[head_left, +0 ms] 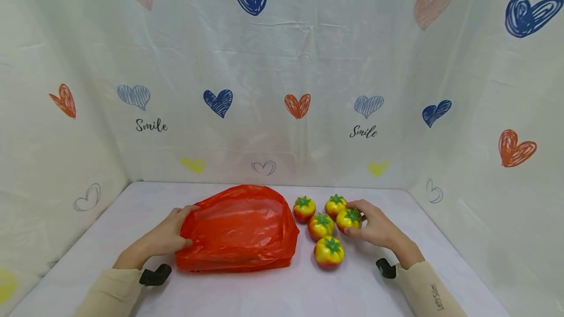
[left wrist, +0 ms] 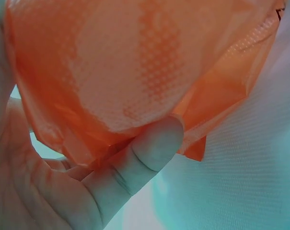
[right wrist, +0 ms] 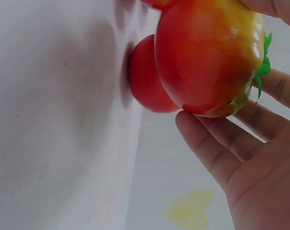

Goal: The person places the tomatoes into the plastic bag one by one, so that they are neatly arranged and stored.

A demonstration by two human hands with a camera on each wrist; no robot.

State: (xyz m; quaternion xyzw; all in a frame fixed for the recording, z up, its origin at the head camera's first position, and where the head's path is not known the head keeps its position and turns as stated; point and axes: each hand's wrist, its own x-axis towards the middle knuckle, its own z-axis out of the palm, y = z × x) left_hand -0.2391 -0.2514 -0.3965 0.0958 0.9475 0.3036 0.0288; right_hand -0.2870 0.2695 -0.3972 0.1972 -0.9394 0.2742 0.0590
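Observation:
A red plastic bag (head_left: 238, 231) lies on its side on the white table, puffed up a little. At its left end my left hand (head_left: 163, 236) holds it, thumb (left wrist: 149, 153) in front and fingers behind the thin orange-looking film (left wrist: 111, 62) in the left wrist view. My right hand (head_left: 376, 226) grips a glossy yellow-and-red tomato (head_left: 347, 220) with a green leafy top, thumb on one side and fingers on the other. In the right wrist view this tomato (right wrist: 207, 57) overlaps another tomato (right wrist: 147, 79) behind it.
Between the bag and my right hand stand several similar tomatoes, among them a near one (head_left: 328, 253), a middle one (head_left: 320, 227), and a far left one (head_left: 304, 209). A white curtain (head_left: 273, 62) printed with hearts closes off the back and sides of the table (head_left: 246, 292).

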